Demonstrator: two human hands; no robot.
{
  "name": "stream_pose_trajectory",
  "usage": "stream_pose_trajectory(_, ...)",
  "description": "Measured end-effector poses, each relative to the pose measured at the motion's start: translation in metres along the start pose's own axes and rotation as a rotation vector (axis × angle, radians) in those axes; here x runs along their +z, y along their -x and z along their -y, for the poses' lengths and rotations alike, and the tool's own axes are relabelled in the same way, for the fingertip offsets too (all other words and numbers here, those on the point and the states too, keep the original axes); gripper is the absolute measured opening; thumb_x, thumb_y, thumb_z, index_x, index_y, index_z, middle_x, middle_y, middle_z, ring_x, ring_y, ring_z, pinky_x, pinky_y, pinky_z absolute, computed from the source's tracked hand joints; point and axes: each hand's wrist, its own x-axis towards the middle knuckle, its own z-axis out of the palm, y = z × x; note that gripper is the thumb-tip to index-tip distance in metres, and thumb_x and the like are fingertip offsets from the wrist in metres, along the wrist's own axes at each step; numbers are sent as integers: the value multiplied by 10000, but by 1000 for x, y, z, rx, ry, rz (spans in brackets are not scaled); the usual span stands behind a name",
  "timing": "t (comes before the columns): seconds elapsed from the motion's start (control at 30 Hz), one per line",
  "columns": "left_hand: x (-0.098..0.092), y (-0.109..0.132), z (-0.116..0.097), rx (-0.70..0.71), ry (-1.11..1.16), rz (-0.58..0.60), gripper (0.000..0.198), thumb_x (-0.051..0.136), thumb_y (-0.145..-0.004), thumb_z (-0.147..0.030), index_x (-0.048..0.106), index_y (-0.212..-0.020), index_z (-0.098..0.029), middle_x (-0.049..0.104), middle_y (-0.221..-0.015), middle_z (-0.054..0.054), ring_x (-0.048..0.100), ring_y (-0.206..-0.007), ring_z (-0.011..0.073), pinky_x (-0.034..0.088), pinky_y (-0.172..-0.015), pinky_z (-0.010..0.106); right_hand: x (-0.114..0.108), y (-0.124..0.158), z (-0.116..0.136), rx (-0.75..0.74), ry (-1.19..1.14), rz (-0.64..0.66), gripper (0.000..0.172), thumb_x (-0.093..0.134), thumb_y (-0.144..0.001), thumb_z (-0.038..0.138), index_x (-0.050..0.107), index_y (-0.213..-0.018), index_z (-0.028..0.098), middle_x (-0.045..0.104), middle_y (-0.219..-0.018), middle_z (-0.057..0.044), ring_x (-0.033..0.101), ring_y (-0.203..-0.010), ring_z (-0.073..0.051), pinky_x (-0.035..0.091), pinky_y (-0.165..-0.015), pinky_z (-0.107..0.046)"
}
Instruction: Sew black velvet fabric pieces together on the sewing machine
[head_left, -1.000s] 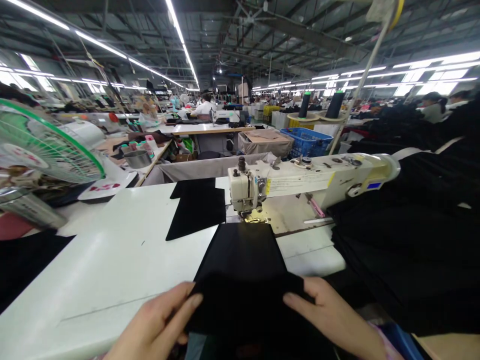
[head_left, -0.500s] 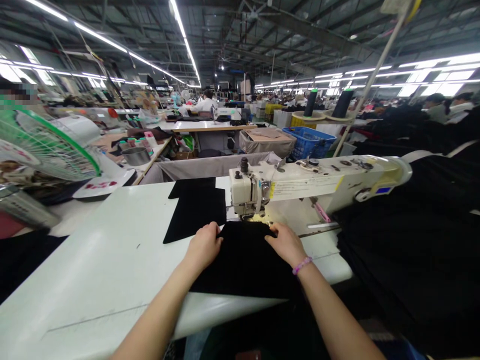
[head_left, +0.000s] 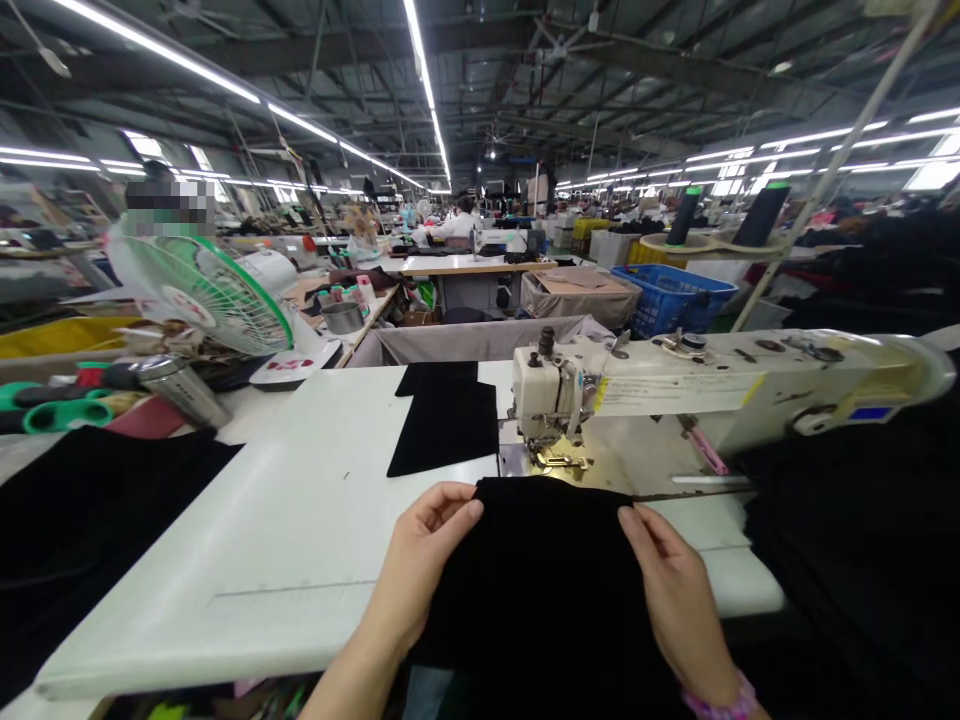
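Now drawn back a little, the cloth (head_left: 551, 590) is just in front of the machine (head_left: 551, 400), so none sits beneath it; left hand (head_left: 420, 555) and right hand (head_left: 679, 580) each pinch a far corner between thumb and fingers.

A dark ceiling (head_left: 675, 75) crossed by metal beams spanned the top of the frame. One bright strip light (head_left: 157, 49) slanted across the upper left, and another (head_left: 430, 90) ran down the upper middle towards the far end. Pale windows (head_left: 142, 144) showed at the upper left. A wood-edged table (head_left: 457, 263) stood mid-frame, and a white worktable (head_left: 300, 520) filled the lower left, glossy with reflected light.
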Motion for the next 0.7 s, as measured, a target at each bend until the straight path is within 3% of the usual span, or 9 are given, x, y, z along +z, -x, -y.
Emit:
stream_pose_trajectory(0.1, -1, 3, -2, 87, -81, -113, 304, 811, -698, -487, 733, -762, -200, 713, -775, 13, 632, -720, 158, 503, -701, 248, -3, 2, 0, 59, -113, -27, 477, 791, -736, 576, 779, -1019, 192, 747, -1140, -71, 590, -1237, -321, 385, -1142, -436)
stream_pose_trajectory(0.17, -1, 6, -4, 157, -115, -156, 289, 809, -688, -480, 737, -732, -204, 727, -780, 24, 652, -745, 178, 523, -726, 265, -7, 2, 4, 112, -205, -24, 465, 831, -688, 565, 794, -984, 209, 756, -1131, -61, 575, -1275, -320, 369, -1162, -441)
stream_pose_trajectory(0.33, 0, 15, -12, 221, -139, -175, 211, 798, -677, -394, 728, -733, -203, 755, -850, 44, 686, -777, 185, 552, -753, 272, -12, 2, 20, 209, -264, -73, 500, 930, -529, 485, 808, -925, 205, 784, -1042, -65, 666, -1152, -306, 588, -907, -319)
stream_pose_trajectory(0.43, 0, 17, -15, 247, -117, -193, 212, 790, -678, -387, 711, -710, -193, 750, -839, 44, 680, -762, 168, 551, -748, 257, -12, 2, 28, 190, -304, -107, 500, 948, -489, 448, 807, -887, 180, 786, -1021, -70, 702, -1069, -271, 603, -785, -225)
stream_pose_trajectory(0.7, 0, 19, -16, 296, -97, -213, 208, 785, -706, -374, 698, -699, -185, 730, -887, 47, 680, -829, 167, 543, -794, 252, -15, -1, 25, 137, -358, -108, 451, 965, -456, 411, 814, -826, 203, 782, -989, -51, 700, -1041, -248, 588, -801, -208)
